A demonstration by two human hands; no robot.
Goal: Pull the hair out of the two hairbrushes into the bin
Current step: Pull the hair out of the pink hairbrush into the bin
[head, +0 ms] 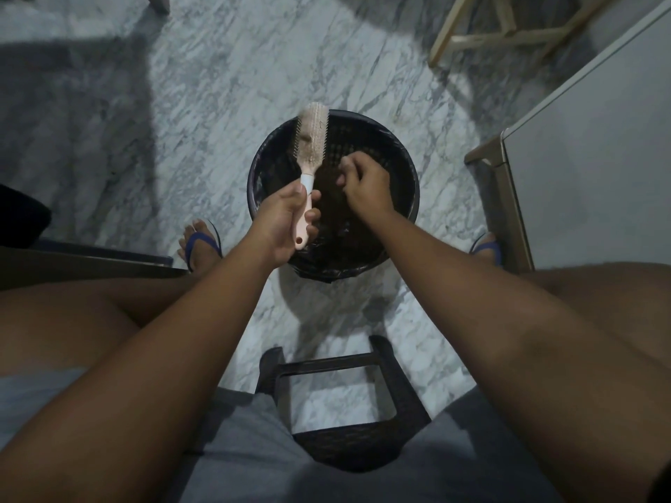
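My left hand [287, 219] grips the pink handle of a hairbrush [311, 139], held upright over the left side of a black perforated bin [406, 165] lined with a dark bag. A tuft of hair clings among the bristles of the brush head. My right hand [363, 185] hovers over the bin's middle, just right of the brush, fingers curled and pinched together; whether hair is between them I cannot tell. A second hairbrush is not in view.
I sit on a dark wicker stool [348, 412] with my feet in blue flip-flops [201, 245] on a marble floor either side of the bin. A white cabinet [599, 147] stands at the right, a wooden frame [508, 30] behind, a dark table edge [90, 263] at the left.
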